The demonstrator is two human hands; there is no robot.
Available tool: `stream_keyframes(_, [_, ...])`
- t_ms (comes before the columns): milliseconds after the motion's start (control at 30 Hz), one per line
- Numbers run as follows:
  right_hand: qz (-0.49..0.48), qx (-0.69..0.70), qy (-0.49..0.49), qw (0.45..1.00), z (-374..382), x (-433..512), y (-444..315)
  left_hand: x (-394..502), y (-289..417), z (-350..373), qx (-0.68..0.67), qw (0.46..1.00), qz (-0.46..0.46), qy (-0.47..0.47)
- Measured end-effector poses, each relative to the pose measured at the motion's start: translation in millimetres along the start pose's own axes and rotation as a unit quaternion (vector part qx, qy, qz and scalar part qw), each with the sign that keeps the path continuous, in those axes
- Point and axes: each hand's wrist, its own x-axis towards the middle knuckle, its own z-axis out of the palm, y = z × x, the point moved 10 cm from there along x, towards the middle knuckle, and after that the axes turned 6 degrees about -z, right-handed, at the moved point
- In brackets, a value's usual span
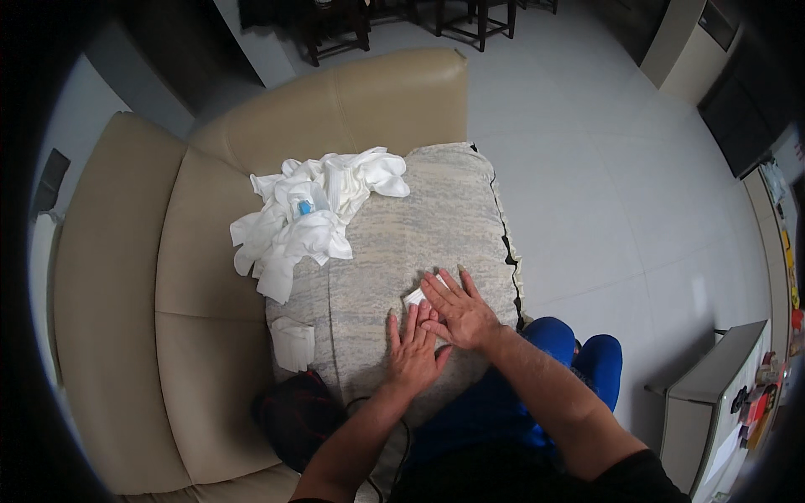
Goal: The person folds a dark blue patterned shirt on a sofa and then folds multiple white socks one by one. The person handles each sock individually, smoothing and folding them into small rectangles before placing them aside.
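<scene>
A small folded white cloth (415, 297) lies on the patterned seat cover (427, 214), mostly hidden beneath my hands. Flat across its upper part rests my right hand (462, 314), palm down with the fingers apart. My left hand (413, 358) is just left of it and lower, fingers spread, the fingertips at the cloth's near edge. The thumb of the right hand meets the fingers of the left. To the left sits a folded white cloth stack (293, 343). Farther off, a loose heap of crumpled white cloths (327, 188) spreads over the seat, with a small blue item (305, 207) on it.
A beige sofa backrest (207, 270) borders the seat on the left, and its armrest (402, 94) stands at the far end. Dark stools (481, 22) stand beyond on the tiled floor (585, 170). At lower right is a low table (704, 402) bearing several items. A dark cable (407, 440) lies near my lap.
</scene>
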Motion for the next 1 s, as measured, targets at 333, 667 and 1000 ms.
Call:
stream_keyframes(333, [0.096, 0.101, 0.042, 0.989, -22.4, -24.8, 19.7, -8.7, -26.8, -33.1, -0.220, 0.970, -0.051, 0.093])
stream_keyframes(667, [0.036, 0.022, 0.005, 0.999, -19.1, -28.5, -11.2, 54.9, -45.7, -40.4, -0.187, 0.982, -0.010, -0.016])
stream_keyframes(1000, [0.078, 0.060, 0.085, 0.991, -28.2, -48.8, -7.6, 73.4, -72.2, -17.7, -0.279, 0.955, -0.079, -0.064])
